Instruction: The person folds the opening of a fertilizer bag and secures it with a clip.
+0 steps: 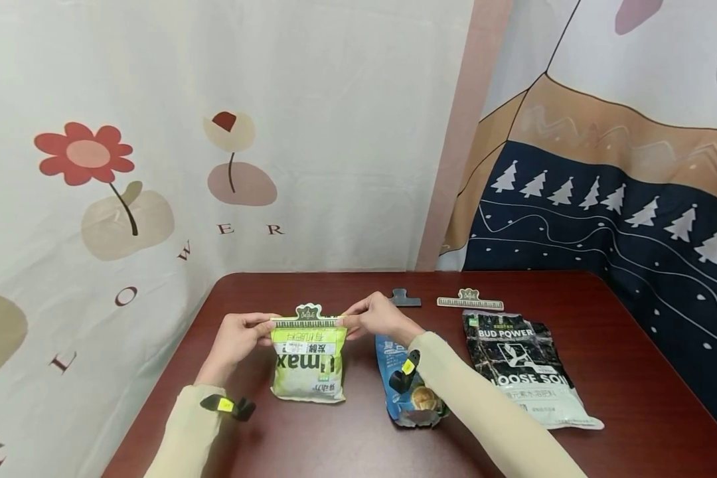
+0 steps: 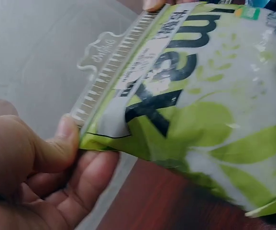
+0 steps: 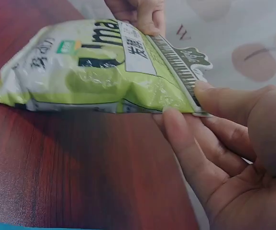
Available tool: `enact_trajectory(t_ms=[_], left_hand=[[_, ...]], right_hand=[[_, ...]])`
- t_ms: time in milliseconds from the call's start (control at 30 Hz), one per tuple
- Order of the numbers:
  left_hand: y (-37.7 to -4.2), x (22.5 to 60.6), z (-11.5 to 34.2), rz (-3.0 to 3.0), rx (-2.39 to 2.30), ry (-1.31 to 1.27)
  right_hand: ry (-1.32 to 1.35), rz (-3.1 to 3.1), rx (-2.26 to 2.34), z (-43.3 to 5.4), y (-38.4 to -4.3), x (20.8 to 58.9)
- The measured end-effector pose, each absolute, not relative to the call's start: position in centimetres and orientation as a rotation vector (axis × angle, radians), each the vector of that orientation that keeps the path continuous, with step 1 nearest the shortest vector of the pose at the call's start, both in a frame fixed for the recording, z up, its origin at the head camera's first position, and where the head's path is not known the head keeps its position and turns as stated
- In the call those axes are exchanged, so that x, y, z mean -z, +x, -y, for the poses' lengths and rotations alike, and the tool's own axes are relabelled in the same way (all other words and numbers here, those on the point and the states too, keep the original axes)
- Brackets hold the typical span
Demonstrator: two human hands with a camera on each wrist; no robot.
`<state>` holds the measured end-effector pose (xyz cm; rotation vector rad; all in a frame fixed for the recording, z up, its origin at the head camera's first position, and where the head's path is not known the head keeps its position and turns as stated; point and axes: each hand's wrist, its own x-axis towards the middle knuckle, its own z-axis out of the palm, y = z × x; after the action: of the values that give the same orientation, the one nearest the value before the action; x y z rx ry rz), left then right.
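A green and white fertilizer bag (image 1: 308, 368) has a wide bag clip (image 1: 307, 321) across its top edge. My left hand (image 1: 239, 342) pinches the clipped top at its left end, thumb on the clip in the left wrist view. At the other end, my right hand (image 1: 378, 315) pinches the clip and bag between thumb and fingers (image 3: 176, 127). The bag's printing is upside down in the head view. In the right wrist view, the bag's body (image 3: 75, 81) slants over the dark red table, casting a shadow beneath.
A blue bag (image 1: 397, 378) lies partly under my right forearm. Farther right is a black and white soil bag (image 1: 516, 358). Behind them lie a dark clip (image 1: 404, 299) and a wide pale clip (image 1: 469, 303). A printed curtain (image 1: 346, 133) hangs behind the table (image 1: 639, 372).
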<state>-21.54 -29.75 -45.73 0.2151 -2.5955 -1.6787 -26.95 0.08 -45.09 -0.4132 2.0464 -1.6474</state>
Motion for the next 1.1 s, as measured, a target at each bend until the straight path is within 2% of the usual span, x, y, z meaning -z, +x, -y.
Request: enact_trajectory(t_ms=[433, 867, 1100], left_hand=[[-22.9, 47.7, 30.7, 2.681, 1.864, 0.279], [-23.6, 48.2, 30.5, 2.737, 1.882, 0.349], [-23.4, 48.0, 30.1, 2.803, 1.786, 0.325]], right_hand=[[-0.279, -1.954, 1.594, 1.0, -28.9, 47.8], [-0.163, -2.097, 1.486, 1.6, -28.9, 47.6], [-0.333, -2.304, 1.301, 1.5, -28.4, 47.2]])
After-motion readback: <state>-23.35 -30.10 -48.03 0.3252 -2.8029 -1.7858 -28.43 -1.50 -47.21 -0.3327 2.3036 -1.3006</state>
